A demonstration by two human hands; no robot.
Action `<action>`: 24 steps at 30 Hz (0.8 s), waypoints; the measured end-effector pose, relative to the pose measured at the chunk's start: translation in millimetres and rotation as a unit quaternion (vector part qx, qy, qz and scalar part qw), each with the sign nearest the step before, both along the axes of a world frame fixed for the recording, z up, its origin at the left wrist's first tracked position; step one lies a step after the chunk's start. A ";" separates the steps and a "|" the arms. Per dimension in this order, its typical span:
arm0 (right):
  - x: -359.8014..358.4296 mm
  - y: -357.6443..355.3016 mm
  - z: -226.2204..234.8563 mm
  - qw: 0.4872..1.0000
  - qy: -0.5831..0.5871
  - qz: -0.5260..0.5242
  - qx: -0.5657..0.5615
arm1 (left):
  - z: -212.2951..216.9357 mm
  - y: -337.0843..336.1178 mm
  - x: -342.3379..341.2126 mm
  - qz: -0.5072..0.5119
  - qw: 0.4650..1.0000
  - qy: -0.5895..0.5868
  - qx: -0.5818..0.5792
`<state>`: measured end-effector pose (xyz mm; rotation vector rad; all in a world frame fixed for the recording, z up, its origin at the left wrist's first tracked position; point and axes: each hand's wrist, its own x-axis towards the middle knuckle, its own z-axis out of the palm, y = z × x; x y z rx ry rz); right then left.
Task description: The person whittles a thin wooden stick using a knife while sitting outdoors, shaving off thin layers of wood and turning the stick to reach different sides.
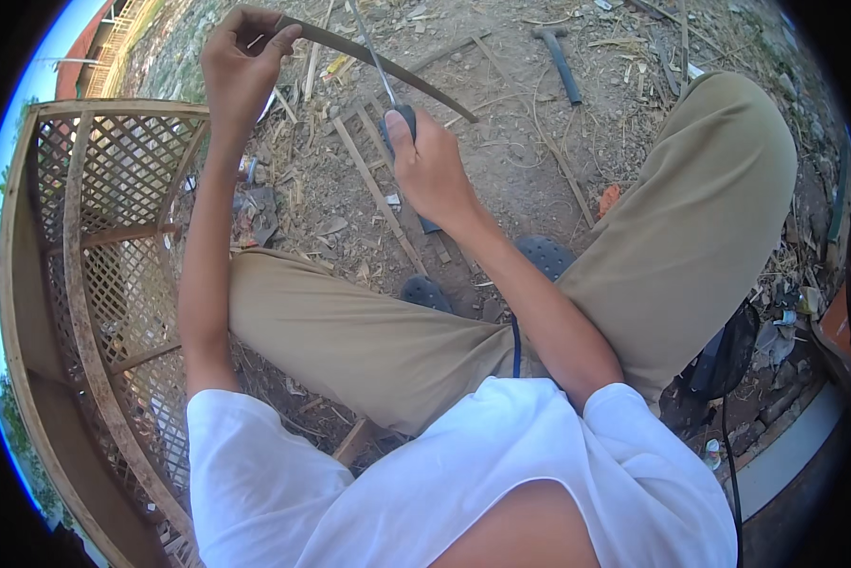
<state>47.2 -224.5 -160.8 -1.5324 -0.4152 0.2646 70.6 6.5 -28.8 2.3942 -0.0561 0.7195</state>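
My left hand (243,66) is raised at the upper left, its thumb and fingers pinching one end of a thin dark brown strip (387,64). From there the strip slants down to the right, its far end unsupported. Lower and nearer the middle, my right hand (432,168) is wrapped round the dark handle of a tool with a long, thin metal shaft (376,59). The shaft points up and away, crossing the strip in this view; I cannot tell whether they touch. Whether it is a screwdriver or a narrow blade is unclear.
A hammer (560,66) lies on the dirt at the upper right. Wooden slats (378,185) and scraps litter the ground before my shoes (544,256). A wooden lattice panel (113,237) stands along the left. A dark bag (728,350) with a cable sits at my right.
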 end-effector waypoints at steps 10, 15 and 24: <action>10.4 -7.6 11.5 0.997 0.065 0.045 -0.003 | 0.1 -16.0 -5.2 -0.015 0.999 -0.019 -0.029; 21.3 -2.4 -102.3 0.984 0.121 -0.020 -0.133 | -1.8 1.1 0.1 0.038 0.998 0.006 -0.041; 8.1 -12.6 51.1 0.999 0.014 0.050 0.001 | 2.5 -20.3 -7.6 0.011 1.000 0.008 -0.027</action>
